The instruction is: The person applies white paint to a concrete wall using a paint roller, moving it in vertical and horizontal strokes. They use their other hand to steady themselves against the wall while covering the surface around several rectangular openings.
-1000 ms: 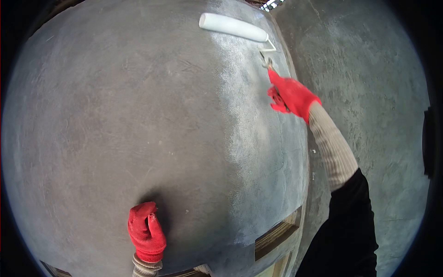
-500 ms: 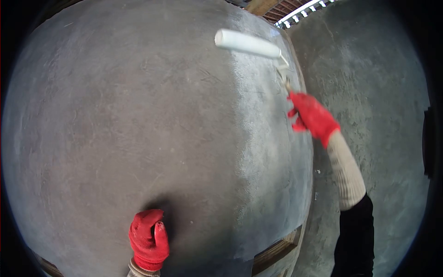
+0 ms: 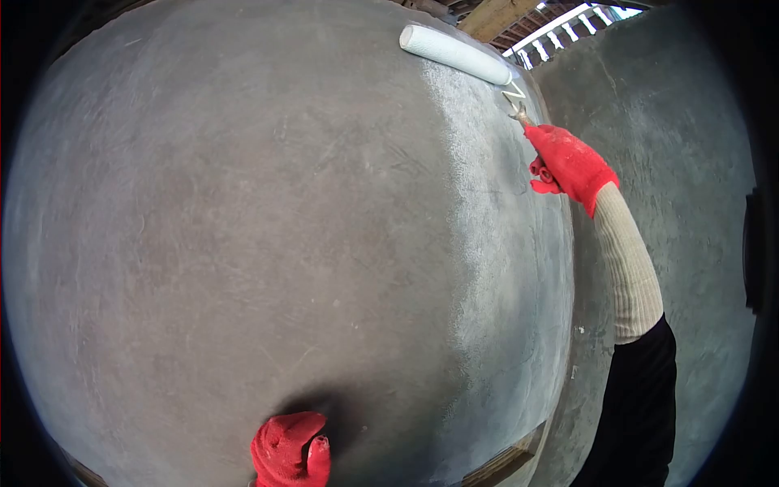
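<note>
Right hand (image 3: 570, 165), fist closed on the handle, has carried the roller (image 3: 456, 54) above its grip to the wall (image 3: 243, 243) top, extending the whitish band; left hand (image 3: 292, 450) stays flat on the wall.

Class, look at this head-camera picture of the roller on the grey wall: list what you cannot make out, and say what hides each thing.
1. The paint roller handle: hidden inside the gloved right hand.
2. The left hand: its wrist is cut off by the bottom edge.
3. The left hand's palm side: turned toward the wall, so contact cannot be confirmed.
4. The roof beams at top right: too small and glare-washed to detail.
5. The picture's corners: blacked out by the lens rim.
</note>
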`<state>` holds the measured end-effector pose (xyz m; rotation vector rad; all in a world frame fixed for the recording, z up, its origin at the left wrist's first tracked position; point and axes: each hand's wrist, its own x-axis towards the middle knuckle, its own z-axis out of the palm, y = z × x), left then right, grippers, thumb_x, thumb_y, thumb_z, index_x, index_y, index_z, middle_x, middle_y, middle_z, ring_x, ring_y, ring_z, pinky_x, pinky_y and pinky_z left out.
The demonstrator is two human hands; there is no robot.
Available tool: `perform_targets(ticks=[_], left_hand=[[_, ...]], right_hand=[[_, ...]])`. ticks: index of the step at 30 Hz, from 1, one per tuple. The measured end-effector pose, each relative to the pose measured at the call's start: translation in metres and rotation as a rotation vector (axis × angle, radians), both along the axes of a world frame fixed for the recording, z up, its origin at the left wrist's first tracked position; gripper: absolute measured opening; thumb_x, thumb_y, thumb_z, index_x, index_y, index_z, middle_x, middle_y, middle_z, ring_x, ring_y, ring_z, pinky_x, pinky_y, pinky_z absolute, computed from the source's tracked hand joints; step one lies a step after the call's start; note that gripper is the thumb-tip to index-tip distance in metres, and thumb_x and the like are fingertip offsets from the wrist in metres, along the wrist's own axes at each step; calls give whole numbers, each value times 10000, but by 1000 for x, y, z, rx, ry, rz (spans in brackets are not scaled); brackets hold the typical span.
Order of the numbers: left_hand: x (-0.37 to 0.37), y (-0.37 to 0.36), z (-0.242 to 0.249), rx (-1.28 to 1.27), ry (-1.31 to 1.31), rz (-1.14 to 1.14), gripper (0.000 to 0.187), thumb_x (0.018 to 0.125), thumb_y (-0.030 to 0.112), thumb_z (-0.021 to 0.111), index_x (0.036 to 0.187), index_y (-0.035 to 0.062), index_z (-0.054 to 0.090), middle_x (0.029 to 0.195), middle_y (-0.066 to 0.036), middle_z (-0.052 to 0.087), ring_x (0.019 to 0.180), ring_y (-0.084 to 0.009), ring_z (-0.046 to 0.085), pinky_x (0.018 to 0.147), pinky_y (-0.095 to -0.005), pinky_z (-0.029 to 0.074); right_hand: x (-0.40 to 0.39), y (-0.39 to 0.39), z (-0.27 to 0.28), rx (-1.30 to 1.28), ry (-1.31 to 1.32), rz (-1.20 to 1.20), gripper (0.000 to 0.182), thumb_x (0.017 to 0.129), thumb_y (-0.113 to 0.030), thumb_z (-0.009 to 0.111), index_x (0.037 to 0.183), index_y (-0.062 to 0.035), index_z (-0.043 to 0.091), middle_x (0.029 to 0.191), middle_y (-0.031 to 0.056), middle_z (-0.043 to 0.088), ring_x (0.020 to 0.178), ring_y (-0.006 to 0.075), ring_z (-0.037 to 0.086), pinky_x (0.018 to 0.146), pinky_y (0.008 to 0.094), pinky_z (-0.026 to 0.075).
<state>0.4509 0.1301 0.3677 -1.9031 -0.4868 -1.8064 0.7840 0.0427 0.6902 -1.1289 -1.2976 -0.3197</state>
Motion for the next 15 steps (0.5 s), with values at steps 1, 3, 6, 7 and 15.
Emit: perform_targets(ticks=[1, 3, 6, 7, 15], left_hand=[[1, 1, 0, 0, -6, -3, 188, 815, 126, 567, 985, 58, 609, 914, -130, 628, 742, -311, 594, 658, -394, 466], [1, -2, 1, -9, -7, 28, 190, 810, 134, 582, 986, 66, 604, 916, -127, 637, 744, -313, 601, 656, -394, 469], [-3, -16, 11, -55, 62, -54, 206, 850, 80, 598, 1052, 39, 611, 1001, -165, 632, 852, -341, 612, 752, -399, 497], [-2, -12, 10, -58, 64, -50, 206, 850, 80, 598, 1052, 39, 611, 1001, -165, 632, 852, -341, 612, 752, -399, 497], [-2, -2, 5, 0, 72, 1, 192, 800, 125, 598, 985, 72, 596, 906, -119, 638, 719, -303, 598, 639, -389, 472]], right_hand=[[0, 0, 6, 0, -6, -3, 457, 947, -468, 493, 1071, -29, 512, 688, 38, 534, 543, 100, 554, 477, 233, 490], [2, 2, 34, 80, -129, 39, 432, 945, -455, 494, 994, -27, 521, 675, 41, 540, 530, 103, 566, 467, 232, 475], [-2, 11, 96, 35, -186, 98, 381, 943, -408, 493, 809, -52, 465, 647, 37, 539, 546, 103, 581, 444, 217, 422], [-4, 12, 107, 10, -175, 100, 375, 941, -408, 499, 823, -53, 470, 649, 36, 539, 547, 101, 579, 444, 215, 419], [11, 0, 93, -15, -67, -9, 330, 914, -397, 545, 864, -78, 483, 661, 1, 545, 527, 78, 556, 436, 194, 402]])
